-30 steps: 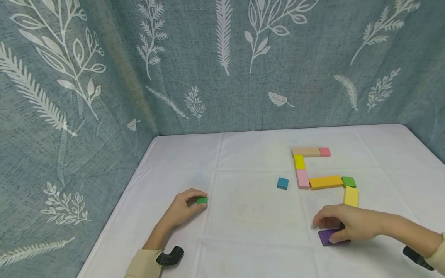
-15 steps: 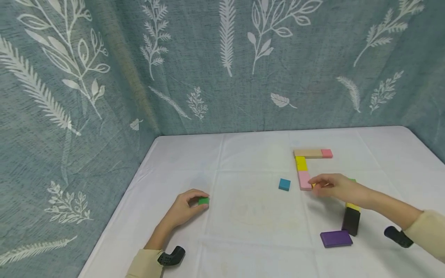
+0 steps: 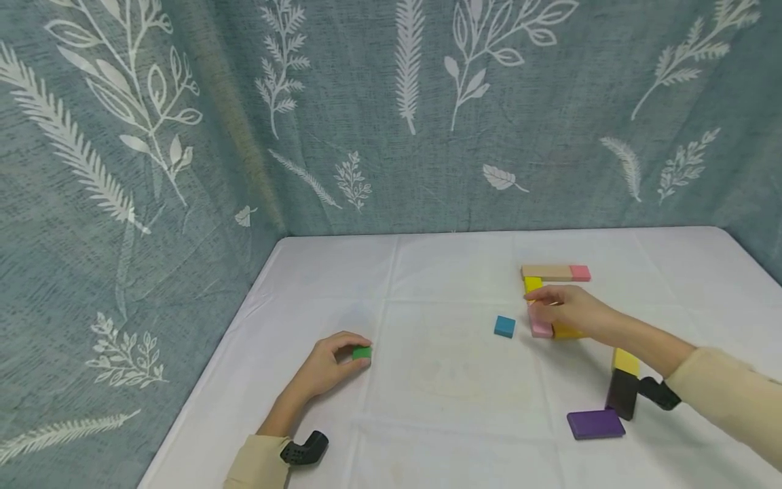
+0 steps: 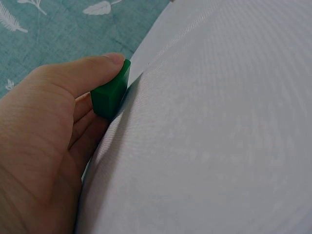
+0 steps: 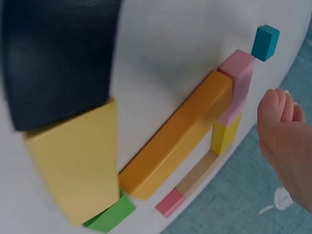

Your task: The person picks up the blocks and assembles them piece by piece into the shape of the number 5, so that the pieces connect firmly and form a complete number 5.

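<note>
My left hand (image 3: 332, 363) rests on the white cloth, pinching a small green block (image 3: 362, 352) between thumb and fingers; the block also shows in the left wrist view. My right hand (image 3: 568, 309) hovers over the winding row of blocks, fingers loosely bent and holding nothing. Beneath it, a pink block (image 3: 540, 329) and an orange block (image 3: 567, 331) are partly covered, as is a bright yellow block (image 3: 533, 280). In the right wrist view, the pink block touches the orange block's end. A second green block (image 5: 111, 214), hidden in the head view, meets the orange block's other end.
A tan block (image 3: 546, 273) and a rose block (image 3: 580, 273) form the row's far end. Nearer lie a pale yellow block (image 3: 626, 362), a black block (image 3: 622, 394) and a purple block (image 3: 596, 424). A blue block (image 3: 504, 327) lies apart, left of the row.
My right hand has let go of the purple block and moved away from me along the row, past the orange block to the pink one. The left hand keeps its pinch on the green block.
</note>
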The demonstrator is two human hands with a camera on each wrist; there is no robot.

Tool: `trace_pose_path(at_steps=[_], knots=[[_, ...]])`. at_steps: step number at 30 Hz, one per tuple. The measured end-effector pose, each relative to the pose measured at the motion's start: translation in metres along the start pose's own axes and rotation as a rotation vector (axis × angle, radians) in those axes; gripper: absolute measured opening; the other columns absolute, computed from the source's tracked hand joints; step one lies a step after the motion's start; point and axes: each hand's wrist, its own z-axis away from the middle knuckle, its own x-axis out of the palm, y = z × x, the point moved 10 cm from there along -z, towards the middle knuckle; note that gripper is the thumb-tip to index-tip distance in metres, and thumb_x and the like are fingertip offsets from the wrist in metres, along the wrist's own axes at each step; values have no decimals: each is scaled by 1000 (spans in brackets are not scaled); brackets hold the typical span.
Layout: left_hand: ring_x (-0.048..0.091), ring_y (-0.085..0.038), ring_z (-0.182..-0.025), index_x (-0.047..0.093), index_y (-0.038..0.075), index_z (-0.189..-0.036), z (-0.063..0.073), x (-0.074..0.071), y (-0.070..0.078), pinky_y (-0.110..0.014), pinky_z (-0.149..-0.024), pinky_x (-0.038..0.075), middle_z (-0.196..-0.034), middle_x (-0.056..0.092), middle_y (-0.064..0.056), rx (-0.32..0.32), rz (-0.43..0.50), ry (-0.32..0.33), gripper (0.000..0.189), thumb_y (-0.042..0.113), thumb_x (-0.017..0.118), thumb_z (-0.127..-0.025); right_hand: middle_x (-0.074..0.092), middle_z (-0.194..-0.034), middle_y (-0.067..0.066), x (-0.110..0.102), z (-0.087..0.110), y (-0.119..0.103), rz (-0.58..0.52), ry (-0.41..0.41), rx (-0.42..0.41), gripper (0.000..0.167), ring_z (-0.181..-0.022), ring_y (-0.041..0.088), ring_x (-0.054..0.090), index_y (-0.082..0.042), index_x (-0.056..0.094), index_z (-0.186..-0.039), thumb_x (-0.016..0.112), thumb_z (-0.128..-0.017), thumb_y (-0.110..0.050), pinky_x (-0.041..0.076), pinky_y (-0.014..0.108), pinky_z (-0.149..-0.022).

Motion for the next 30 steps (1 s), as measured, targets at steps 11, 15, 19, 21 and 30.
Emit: trace_pose_path(at_steps=[11, 15, 19, 21, 30], knots=[[60, -29, -103, 67, -4, -106, 1, 0, -2, -34, -92, 49, -106, 65, -13, -4, 7, -1, 25, -1, 73, -82, 59, -114, 13, 14, -24, -15, -12, 32, -45, 50, -104, 26, 51, 5, 51, -131, 64, -93, -25, 46, 31, -89], [60, -29, -102, 67, -5, -105, 1, 0, -1, -35, -92, 49, -106, 66, -14, -6, 4, -1, 25, -1, 73, -81, 60, -111, 14, 24, -30, -23, -6, 38, -73, 45, -102, 27, 54, 8, 53, -127, 66, -91, -17, 48, 29, -84], [60, -30, -103, 67, -5, -105, 1, -1, 0, -35, -92, 49, -106, 65, -14, -8, 7, -3, 25, -1, 73, -81, 59, -110, 18, 35, -34, -29, 12, 35, -94, 41, -103, 29, 55, 9, 55, -123, 67, -89, -10, 48, 34, -87], [60, -30, -103, 67, -5, -105, 1, -1, 0, -36, -92, 49, -106, 65, -14, -9, 8, -4, 25, -1, 73, -81, 59, -110, 18, 40, -36, -29, 26, 33, -100, 40, -101, 30, 55, 9, 56, -121, 68, -88, -7, 48, 36, -89], [60, -28, -103, 67, -3, -106, -1, 0, -2, -36, -91, 49, -106, 65, -12, -14, -4, -10, 24, 0, 72, -82, 61, -106, 15, 50, -39, -30, 113, 40, -129, 38, -97, 29, 55, 7, 58, -117, 72, -83, -3, 49, 40, -90]])
